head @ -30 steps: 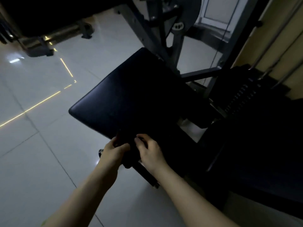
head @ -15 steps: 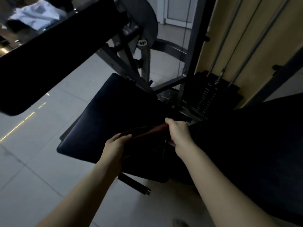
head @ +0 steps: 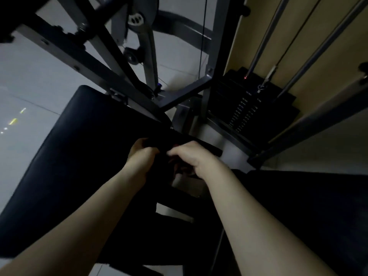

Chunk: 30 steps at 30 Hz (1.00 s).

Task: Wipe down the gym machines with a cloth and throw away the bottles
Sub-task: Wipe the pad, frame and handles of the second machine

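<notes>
Two hands of mine, the left hand (head: 142, 156) and the right hand (head: 191, 156), share one dark cloth (head: 162, 145) (barely readable in this gloom). Around them: one padded seat (head: 79, 146), one weight stack (head: 245, 108), two steel guide rods (head: 266, 36), one pulley wheel (head: 143, 14).

Bare forearms (head: 85, 222), left hand (head: 142, 157), right hand (head: 192, 157)

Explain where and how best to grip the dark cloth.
Probably its upper edge, pinched from the near side at two points, as the left hand and right hand do: the dark cloth is limp and bunches over the seat pad. Dim light hides its outline.
</notes>
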Available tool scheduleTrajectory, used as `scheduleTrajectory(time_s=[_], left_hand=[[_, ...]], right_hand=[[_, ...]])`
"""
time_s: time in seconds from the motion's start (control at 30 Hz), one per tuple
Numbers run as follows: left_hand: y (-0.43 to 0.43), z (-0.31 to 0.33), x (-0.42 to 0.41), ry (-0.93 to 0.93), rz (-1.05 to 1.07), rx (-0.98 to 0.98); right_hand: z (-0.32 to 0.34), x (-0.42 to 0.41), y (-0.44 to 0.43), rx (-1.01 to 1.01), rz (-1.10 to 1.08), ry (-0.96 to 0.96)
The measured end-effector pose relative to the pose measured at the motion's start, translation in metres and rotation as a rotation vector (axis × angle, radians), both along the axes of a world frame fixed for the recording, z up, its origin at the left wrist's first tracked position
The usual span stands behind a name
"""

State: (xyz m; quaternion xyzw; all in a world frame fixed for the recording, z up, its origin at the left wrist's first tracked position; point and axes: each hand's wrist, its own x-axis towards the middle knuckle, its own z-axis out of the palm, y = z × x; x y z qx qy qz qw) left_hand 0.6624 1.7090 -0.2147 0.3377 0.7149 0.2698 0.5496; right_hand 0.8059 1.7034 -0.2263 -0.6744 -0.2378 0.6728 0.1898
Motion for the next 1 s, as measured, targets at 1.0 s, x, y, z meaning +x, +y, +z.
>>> scheduleTrajectory(time_s=[1.0], left_hand=[[0.108,-0.133,-0.008,1.245,-0.825,0.616]], right_hand=[[-0.155,0.056,0.151,0.615,0.186,-0.465]])
